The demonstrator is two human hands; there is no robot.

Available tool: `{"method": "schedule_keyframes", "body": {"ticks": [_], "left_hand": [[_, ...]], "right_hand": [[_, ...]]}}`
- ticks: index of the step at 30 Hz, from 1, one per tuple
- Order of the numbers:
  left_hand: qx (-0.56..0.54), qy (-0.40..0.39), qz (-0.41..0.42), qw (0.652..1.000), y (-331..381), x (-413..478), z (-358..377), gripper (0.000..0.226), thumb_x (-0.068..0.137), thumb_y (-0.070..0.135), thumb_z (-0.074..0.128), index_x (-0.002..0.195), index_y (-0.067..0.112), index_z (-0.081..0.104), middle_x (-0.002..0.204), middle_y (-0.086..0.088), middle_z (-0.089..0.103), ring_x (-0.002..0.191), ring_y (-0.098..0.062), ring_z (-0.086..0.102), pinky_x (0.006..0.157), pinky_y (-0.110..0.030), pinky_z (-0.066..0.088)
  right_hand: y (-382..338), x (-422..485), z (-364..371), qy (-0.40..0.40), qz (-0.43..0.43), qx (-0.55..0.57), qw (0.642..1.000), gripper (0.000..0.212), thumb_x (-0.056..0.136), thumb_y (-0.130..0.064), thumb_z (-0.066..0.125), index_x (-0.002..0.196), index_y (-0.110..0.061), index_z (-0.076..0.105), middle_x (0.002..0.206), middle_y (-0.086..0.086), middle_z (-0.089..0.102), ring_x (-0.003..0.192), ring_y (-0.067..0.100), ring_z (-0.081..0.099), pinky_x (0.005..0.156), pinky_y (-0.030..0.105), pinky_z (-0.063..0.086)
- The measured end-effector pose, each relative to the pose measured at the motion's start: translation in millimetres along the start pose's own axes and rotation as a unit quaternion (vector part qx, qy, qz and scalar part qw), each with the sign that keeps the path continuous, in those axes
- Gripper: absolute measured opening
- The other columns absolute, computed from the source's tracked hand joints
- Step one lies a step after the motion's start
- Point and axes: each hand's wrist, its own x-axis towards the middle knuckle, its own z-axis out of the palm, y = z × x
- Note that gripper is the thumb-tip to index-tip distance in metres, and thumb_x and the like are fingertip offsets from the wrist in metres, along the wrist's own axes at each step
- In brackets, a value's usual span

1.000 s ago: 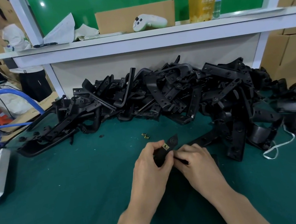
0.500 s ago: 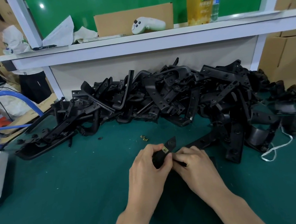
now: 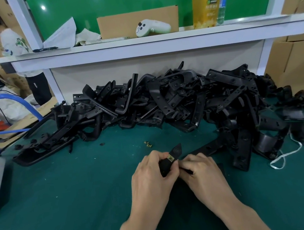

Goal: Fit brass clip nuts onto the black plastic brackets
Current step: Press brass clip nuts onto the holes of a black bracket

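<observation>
Green mat (image 3: 77,196), bracket (image 3: 176,150) in both hands (image 3: 150,177) (image 3: 204,171)

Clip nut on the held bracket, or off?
On: brass clip nut sits on the black bracket, gripped by left hand and right hand. Fully seated: cannot tell.

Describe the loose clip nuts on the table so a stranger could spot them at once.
Start at the long pile of black brackets across the green mat. On bare mat in front of its middle, beyond the left hand, lie the loose clip nuts. They are the only small brass bits lying free; the other clip nut sits on the held bracket.
</observation>
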Motion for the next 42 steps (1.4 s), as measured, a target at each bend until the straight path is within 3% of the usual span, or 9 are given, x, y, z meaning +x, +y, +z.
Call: {"method": "schedule_keyframes", "body": {"ticks": [3, 6, 10, 12, 14, 19, 23, 33, 42], "left_hand": [[-0.022, -0.026, -0.006, 0.999, -2, 2, -2, 0.026, 0.085, 0.06, 0.058, 0.101, 0.04, 0.052, 0.094, 0.02, 0.06, 0.089, -0.003, 0.059, 0.077, -0.026, 0.05], [-0.096, -0.067, -0.029, 0.993, -14, 7, -16, 0.043, 0.089, 0.072, 0.041, 0.123, 0.045, 0.048, 0.115, 0.028, 0.058, 0.114, 0.007, 0.052, 0.097, -0.027, 0.047], [-0.005, -0.154, 0.008, 0.988, -40, 5, -35, 0.076, 0.082, 0.09, 0.024, 0.144, 0.047, 0.034, 0.133, 0.048, 0.031, 0.135, 0.017, 0.022, 0.115, -0.028, 0.03], [0.072, -0.229, 0.018, 0.971, -45, 1, -30, 0.093, 0.074, 0.095, 0.025, 0.153, 0.045, 0.022, 0.15, 0.033, 0.02, 0.145, 0.006, 0.008, 0.124, -0.03, 0.014], [0.132, -0.246, 0.032, 0.96, -47, -3, -22, 0.092, 0.076, 0.092, 0.027, 0.154, 0.044, 0.02, 0.158, 0.022, 0.018, 0.149, -0.003, 0.005, 0.125, -0.029, 0.003], [0.156, -0.167, 0.076, 0.971, -41, 5, -10, 0.049, 0.096, 0.065, 0.042, 0.137, 0.041, 0.05, 0.131, 0.024, 0.05, 0.123, -0.006, 0.041, 0.107, -0.023, 0.029], [0.173, -0.144, 0.083, 0.971, -35, 10, -4, 0.031, 0.098, 0.058, 0.043, 0.119, 0.038, 0.055, 0.113, 0.021, 0.056, 0.105, -0.007, 0.046, 0.094, -0.024, 0.035], [0.126, -0.115, 0.061, 0.984, -30, 9, -8, 0.022, 0.1, 0.053, 0.044, 0.109, 0.033, 0.05, 0.099, 0.016, 0.057, 0.088, -0.006, 0.054, 0.076, -0.024, 0.044], [0.07, -0.078, 0.044, 0.993, -32, 7, -6, 0.018, 0.1, 0.048, 0.047, 0.106, 0.035, 0.057, 0.08, 0.014, 0.056, 0.073, -0.017, 0.052, 0.066, -0.03, 0.044]], "right_hand": [[0, 1, 0, 0.01, 0.004, 0.006, 1.0, 0.013, 0.093, -0.035, 0.067, 0.103, -0.036, 0.077, 0.086, -0.016, 0.063, 0.08, 0.009, 0.044, 0.077, 0.029, 0.032], [0, 2, -4, 0.048, 0.032, 0.033, 0.998, 0.018, 0.091, -0.044, 0.066, 0.104, -0.037, 0.076, 0.087, -0.017, 0.065, 0.082, 0.01, 0.047, 0.08, 0.034, 0.04], [6, 3, -10, 0.079, 0.089, 0.021, 0.993, 0.055, 0.087, -0.064, 0.044, 0.115, -0.027, 0.074, 0.1, -0.013, 0.068, 0.091, 0.016, 0.054, 0.082, 0.039, 0.046], [7, 3, -11, 0.08, 0.1, 0.007, 0.992, 0.061, 0.087, -0.066, 0.039, 0.118, -0.025, 0.073, 0.103, -0.01, 0.069, 0.094, 0.018, 0.055, 0.083, 0.039, 0.046], [7, 3, -10, 0.081, 0.102, -0.004, 0.992, 0.062, 0.088, -0.066, 0.038, 0.118, -0.025, 0.072, 0.105, -0.009, 0.07, 0.095, 0.02, 0.056, 0.084, 0.039, 0.046], [6, 3, -9, 0.071, 0.105, -0.012, 0.992, 0.063, 0.088, -0.067, 0.035, 0.12, -0.026, 0.071, 0.106, -0.01, 0.069, 0.095, 0.018, 0.056, 0.083, 0.036, 0.043], [7, 2, -9, 0.058, 0.104, -0.011, 0.993, 0.063, 0.088, -0.068, 0.035, 0.122, -0.028, 0.07, 0.108, -0.013, 0.067, 0.097, 0.015, 0.054, 0.085, 0.033, 0.04], [9, 4, -6, 0.045, 0.108, -0.01, 0.993, 0.065, 0.087, -0.069, 0.033, 0.125, -0.029, 0.069, 0.113, -0.014, 0.067, 0.1, 0.013, 0.052, 0.088, 0.031, 0.038], [10, 3, -5, 0.073, 0.106, -0.011, 0.992, 0.064, 0.088, -0.068, 0.034, 0.121, -0.027, 0.071, 0.109, -0.012, 0.068, 0.09, 0.008, 0.044, 0.082, 0.032, 0.04]]}}
